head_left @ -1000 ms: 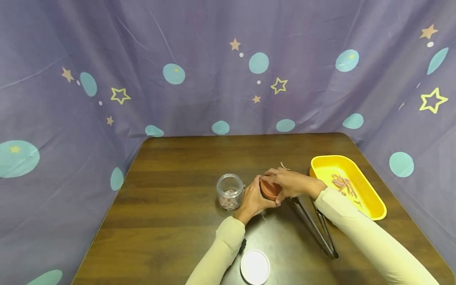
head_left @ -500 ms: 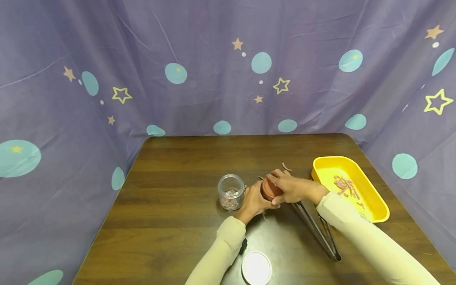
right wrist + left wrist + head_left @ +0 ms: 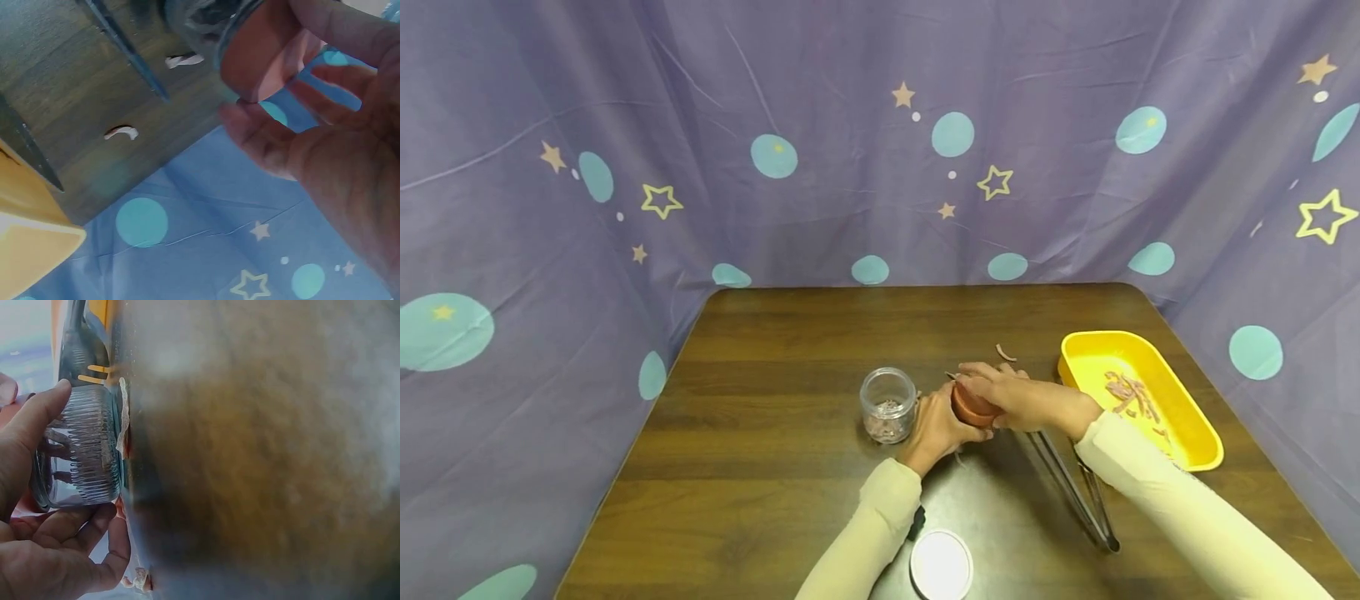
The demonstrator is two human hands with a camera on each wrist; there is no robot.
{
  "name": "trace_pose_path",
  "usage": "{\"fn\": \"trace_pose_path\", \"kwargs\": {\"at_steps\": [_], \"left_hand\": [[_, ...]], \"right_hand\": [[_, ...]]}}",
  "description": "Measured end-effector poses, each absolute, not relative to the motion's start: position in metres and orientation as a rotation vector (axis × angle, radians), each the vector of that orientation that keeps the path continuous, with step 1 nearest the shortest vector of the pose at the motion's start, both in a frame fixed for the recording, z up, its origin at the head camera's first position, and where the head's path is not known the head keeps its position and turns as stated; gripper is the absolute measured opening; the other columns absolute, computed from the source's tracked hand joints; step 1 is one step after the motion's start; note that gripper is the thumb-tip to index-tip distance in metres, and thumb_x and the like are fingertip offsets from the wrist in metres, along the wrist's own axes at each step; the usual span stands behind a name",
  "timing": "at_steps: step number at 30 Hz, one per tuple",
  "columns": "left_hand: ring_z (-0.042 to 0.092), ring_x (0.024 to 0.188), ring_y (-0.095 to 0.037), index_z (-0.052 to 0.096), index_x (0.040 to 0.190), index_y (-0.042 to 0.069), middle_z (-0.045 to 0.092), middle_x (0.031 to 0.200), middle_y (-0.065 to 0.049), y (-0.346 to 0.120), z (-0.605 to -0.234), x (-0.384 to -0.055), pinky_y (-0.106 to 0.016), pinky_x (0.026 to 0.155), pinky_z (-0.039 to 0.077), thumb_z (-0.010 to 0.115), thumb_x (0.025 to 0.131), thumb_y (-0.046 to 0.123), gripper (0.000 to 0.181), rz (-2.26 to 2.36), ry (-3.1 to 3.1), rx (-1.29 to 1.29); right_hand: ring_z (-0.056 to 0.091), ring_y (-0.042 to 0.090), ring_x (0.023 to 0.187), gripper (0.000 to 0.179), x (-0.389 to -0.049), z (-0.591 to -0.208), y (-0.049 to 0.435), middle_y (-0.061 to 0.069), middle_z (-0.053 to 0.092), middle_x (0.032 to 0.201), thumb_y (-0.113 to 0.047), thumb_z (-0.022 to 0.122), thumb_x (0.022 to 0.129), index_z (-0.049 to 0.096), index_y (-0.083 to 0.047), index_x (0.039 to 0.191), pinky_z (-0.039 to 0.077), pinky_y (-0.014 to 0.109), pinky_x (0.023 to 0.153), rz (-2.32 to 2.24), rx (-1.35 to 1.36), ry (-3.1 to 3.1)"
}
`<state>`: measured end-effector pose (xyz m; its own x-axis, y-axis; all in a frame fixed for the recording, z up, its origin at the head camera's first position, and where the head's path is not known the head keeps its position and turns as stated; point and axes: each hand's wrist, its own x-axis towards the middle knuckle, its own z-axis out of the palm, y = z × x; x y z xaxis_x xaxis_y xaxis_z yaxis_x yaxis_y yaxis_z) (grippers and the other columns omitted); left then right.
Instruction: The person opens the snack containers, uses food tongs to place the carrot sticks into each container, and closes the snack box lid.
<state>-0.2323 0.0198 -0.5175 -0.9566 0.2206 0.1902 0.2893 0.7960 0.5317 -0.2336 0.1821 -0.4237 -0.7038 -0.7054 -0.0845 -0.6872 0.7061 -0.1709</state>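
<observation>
In the head view my left hand [image 3: 934, 432] grips a ribbed clear glass jar [image 3: 90, 450] standing on the table. Thumb and fingers lie on opposite sides of it in the left wrist view. Reddish-brown, the round lid [image 3: 976, 410] sits on top of that jar, and the fingers of my right hand [image 3: 1037, 402] hold it by the rim. Its side [image 3: 259, 53] shows in the right wrist view. The jar's contents are hard to make out. Left of my hands stands an uncovered clear jar [image 3: 886, 417] with pinkish shreds at its bottom.
Metal tongs [image 3: 1075, 492] lie under and beside my right forearm. A yellow tray [image 3: 1198, 425] holding pinkish-brown strips stands at the right. Near the front lies a round white lid [image 3: 942, 567]. Loose strips, one of them a curved strip [image 3: 1006, 353], lie near my hands.
My right hand has turned on the brown lid, its fingers now reaching further over the far side. My left hand stays around the jar. The whole view has shifted slightly.
</observation>
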Motion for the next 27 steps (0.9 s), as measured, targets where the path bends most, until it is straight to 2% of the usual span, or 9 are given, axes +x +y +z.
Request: {"fn": "trace_pose_path", "kwargs": {"at_steps": [3,5,7,10,13,15,19,23,27], "left_hand": [[0.065,0.087,-0.019,0.055,0.121,0.014,0.069,0.100,-0.003,0.019,-0.519,-0.232,-0.033,0.081,0.047,0.081,0.051,0.058,0.086,-0.910,-2.851,-0.409],[0.065,0.089,-0.019,0.054,0.123,0.014,0.069,0.103,-0.004,0.020,-0.521,-0.231,-0.032,0.082,0.047,0.081,0.052,0.057,0.088,-0.931,-2.855,-0.409],[0.065,0.091,-0.019,0.053,0.125,0.013,0.069,0.104,-0.004,0.020,-0.521,-0.230,-0.033,0.083,0.047,0.081,0.054,0.056,0.088,-0.930,-2.865,-0.412],[0.065,0.090,-0.019,0.054,0.123,0.013,0.069,0.102,-0.003,0.021,-0.520,-0.231,-0.034,0.082,0.047,0.081,0.054,0.055,0.085,-0.919,-2.871,-0.414],[0.065,0.087,-0.018,0.055,0.121,0.014,0.069,0.100,-0.003,0.020,-0.518,-0.233,-0.032,0.080,0.048,0.081,0.052,0.055,0.085,-0.900,-2.864,-0.401],[0.065,0.087,-0.018,0.055,0.121,0.015,0.069,0.100,-0.003,0.020,-0.516,-0.233,-0.031,0.079,0.048,0.082,0.051,0.056,0.086,-0.902,-2.860,-0.392],[0.064,0.086,-0.018,0.055,0.122,0.015,0.069,0.099,-0.003,0.019,-0.515,-0.234,-0.030,0.078,0.048,0.081,0.051,0.057,0.087,-0.909,-2.852,-0.403],[0.065,0.087,-0.019,0.055,0.121,0.016,0.069,0.100,-0.004,0.019,-0.516,-0.234,-0.031,0.081,0.047,0.081,0.050,0.059,0.087,-0.896,-2.849,-0.404],[0.065,0.091,-0.020,0.054,0.123,0.016,0.069,0.104,-0.004,0.019,-0.517,-0.232,-0.037,0.088,0.045,0.082,0.051,0.057,0.088,-0.899,-2.868,-0.416]], "right_hand": [[0.045,0.046,0.117,0.075,-0.238,-0.425,0.182,0.022,0.042,0.131,-0.034,0.073,0.076,0.041,0.001,0.134,0.039,0.061,0.094,-0.220,-1.041,2.770],[0.043,0.050,0.118,0.090,-0.237,-0.425,0.183,0.026,0.039,0.132,-0.052,0.069,0.072,0.038,0.003,0.136,0.038,0.062,0.094,-0.216,-0.891,2.786],[0.037,0.052,0.122,0.099,-0.235,-0.424,0.185,0.027,0.031,0.140,-0.056,0.070,0.068,0.033,0.002,0.140,0.037,0.065,0.091,-0.239,-0.825,2.767],[0.027,0.051,0.131,0.093,-0.233,-0.420,0.188,0.020,0.017,0.150,-0.036,0.078,0.071,0.029,-0.005,0.143,0.033,0.067,0.094,-0.310,-0.932,2.695],[0.033,0.047,0.127,0.082,-0.237,-0.418,0.187,0.018,0.030,0.145,-0.007,0.079,0.067,0.038,-0.006,0.139,0.034,0.065,0.096,-0.331,-1.148,2.669],[0.041,0.043,0.119,0.075,-0.240,-0.419,0.185,0.018,0.040,0.134,-0.004,0.078,0.067,0.044,-0.003,0.134,0.032,0.061,0.100,-0.292,-1.216,2.702],[0.045,0.042,0.108,0.076,-0.244,-0.422,0.181,0.019,0.045,0.117,-0.027,0.079,0.070,0.046,0.004,0.131,0.037,0.055,0.098,-0.219,-1.116,2.774],[0.048,0.040,0.109,0.088,-0.247,-0.426,0.180,0.022,0.040,0.121,-0.046,0.074,0.072,0.040,0.006,0.135,0.046,0.045,0.090,-0.203,-0.920,2.784],[0.051,0.041,0.111,0.093,-0.247,-0.430,0.181,0.024,0.037,0.127,-0.058,0.069,0.071,0.040,0.004,0.135,0.048,0.045,0.088,-0.210,-0.812,2.795]]}}
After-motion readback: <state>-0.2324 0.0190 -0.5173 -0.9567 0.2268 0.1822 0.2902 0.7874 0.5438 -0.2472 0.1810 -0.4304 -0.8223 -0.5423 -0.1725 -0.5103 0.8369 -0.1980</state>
